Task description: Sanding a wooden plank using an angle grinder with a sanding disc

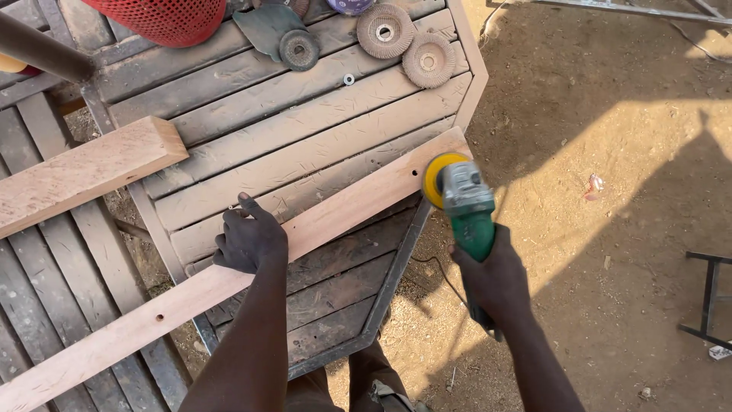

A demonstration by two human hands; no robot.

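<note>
two hands are at work over a dusty slatted wooden worktop (305,130). our left hand (250,238) lies flat on a long pale wooden plank (320,221), fingers spread and pressing down, closed around nothing. the plank runs slantwise from the lower left to the worktop's right edge, resting on the slats, with a small dark hole near its far end and another near its lower end.

our right hand (496,278) is wrapped tight around the green body of an angle grinder (465,206), so that grip is closed on the tool. the grinder's yellow disc (436,177) sits at the plank's far end, right at the worktop's edge; we cannot tell whether it quite touches the wood. a dark cord (446,278) trails below the tool over the sandy ground (610,152).

at the worktop's far side lie three worn round sanding discs (385,30), well apart from our hands, with a small metal washer (348,78) near them and a red mesh basket (164,19) at the top edge. a second, thicker plank (84,172) lies to the left, apart from the first.
</note>
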